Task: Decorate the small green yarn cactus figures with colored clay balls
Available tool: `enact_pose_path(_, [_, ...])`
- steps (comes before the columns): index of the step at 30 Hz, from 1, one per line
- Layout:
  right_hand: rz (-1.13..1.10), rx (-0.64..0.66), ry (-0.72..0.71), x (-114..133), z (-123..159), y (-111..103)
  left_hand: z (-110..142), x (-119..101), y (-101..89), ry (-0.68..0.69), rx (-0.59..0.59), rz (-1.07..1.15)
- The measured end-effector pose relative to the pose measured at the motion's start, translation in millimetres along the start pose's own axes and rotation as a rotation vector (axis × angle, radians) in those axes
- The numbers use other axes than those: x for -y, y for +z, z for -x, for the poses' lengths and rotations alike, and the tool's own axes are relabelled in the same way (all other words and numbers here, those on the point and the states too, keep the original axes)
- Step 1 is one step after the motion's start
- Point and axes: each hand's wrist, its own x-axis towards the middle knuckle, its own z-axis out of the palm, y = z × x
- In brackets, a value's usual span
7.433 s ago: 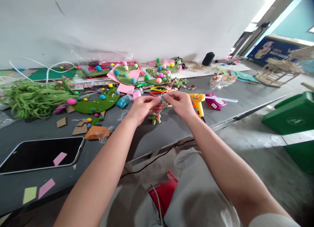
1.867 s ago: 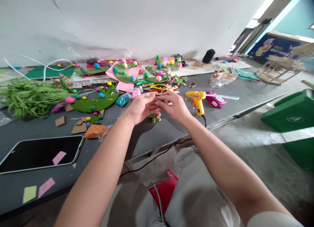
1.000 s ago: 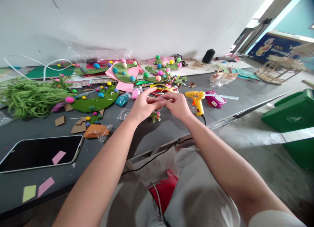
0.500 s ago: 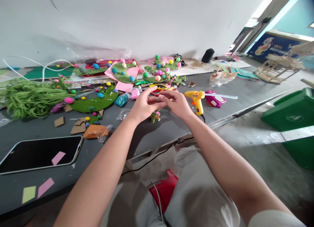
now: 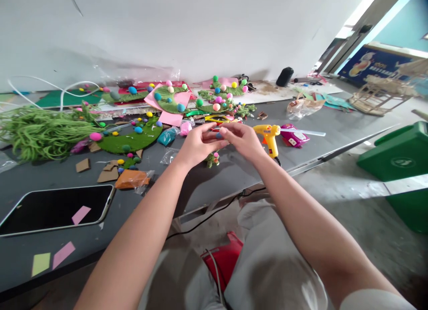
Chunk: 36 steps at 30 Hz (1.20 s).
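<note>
Over the front of the grey table, my left hand (image 5: 199,145) and my right hand (image 5: 243,140) meet at the fingertips. A small blue ball (image 5: 218,135) shows between them, pinched by the fingers of both hands and partly covered. Just below my fingers is a small green piece with pink dots (image 5: 213,159). A yellow glue gun (image 5: 270,139) stands close to the right of my right hand. To the left of my left hand are a pink lump in clear wrap (image 5: 185,128) and a teal packet (image 5: 167,136).
Green leaf shapes (image 5: 130,138) dotted with coloured balls spread along the table. Green yarn (image 5: 43,131) lies at the left, a phone (image 5: 60,207) nearer me. A magenta tape-like object (image 5: 294,136) is beyond the glue gun; a black cable (image 5: 207,218) hangs below the edge.
The right fingers have shifted slightly around the blue ball, and more of it shows. Both hands stay together in nearly the same place; the view has moved slightly.
</note>
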Motion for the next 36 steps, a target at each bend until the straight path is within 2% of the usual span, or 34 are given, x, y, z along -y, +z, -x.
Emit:
enact_pose_path(2, [0.013, 0.083, 0.012, 1, 2, 5, 0, 1, -0.6, -0.004, -0.006, -0.026])
enact_pose_path(4, [0.016, 0.1, 0.023, 0, 2, 7, -2, 3, -1.7, -0.017, -0.019, -0.045])
enact_pose_path(6, [0.012, 0.054, 0.017, -2, 0, 6, -3, 4, -2.8, -0.027, -0.024, -0.034])
enact_pose_path(10, [-0.024, -0.142, 0.033, -10, -7, -5, -3, 2, -3.4, -0.02, -0.014, -0.027])
enact_pose_path(12, [-0.056, -0.18, 0.067, -11, -9, -9, -1, 1, -2.9, -0.016, -0.01, -0.061])
enact_pose_path(14, [-0.076, -0.116, 0.086, -10, -7, -9, 0, 0, -2.1, -0.012, -0.001, -0.08])
enact_pose_path(17, [-0.05, 0.062, 0.062, -3, -2, -1, 0, 0, -1.4, -0.005, 0.007, -0.056])
enact_pose_path(19, [-0.017, 0.111, 0.032, 2, 1, 4, -1, 1, -1.8, -0.014, -0.007, -0.049])
enact_pose_path(23, [0.0, -0.008, 0.019, 0, -1, 0, -3, 4, -3.8, -0.021, -0.02, 0.013])
enact_pose_path(26, [-0.04, -0.151, 0.054, -7, -6, -9, -3, 4, -4.6, 0.004, -0.007, 0.029])
enact_pose_path(28, [-0.077, -0.194, 0.082, -10, -8, -14, -2, 3, -4.4, 0.018, 0.0, 0.019])
enact_pose_path(30, [-0.106, -0.131, 0.09, -9, -6, -14, -1, 2, -3.9, 0.026, 0.009, 0.018])
enact_pose_path(34, [-0.001, 0.097, 0.021, -1, 0, -4, -1, 3, -4.0, 0.018, 0.016, 0.012])
enact_pose_path(36, [0.059, 0.094, -0.018, 1, 1, 0, -2, 3, -4.9, 0.008, 0.001, 0.017])
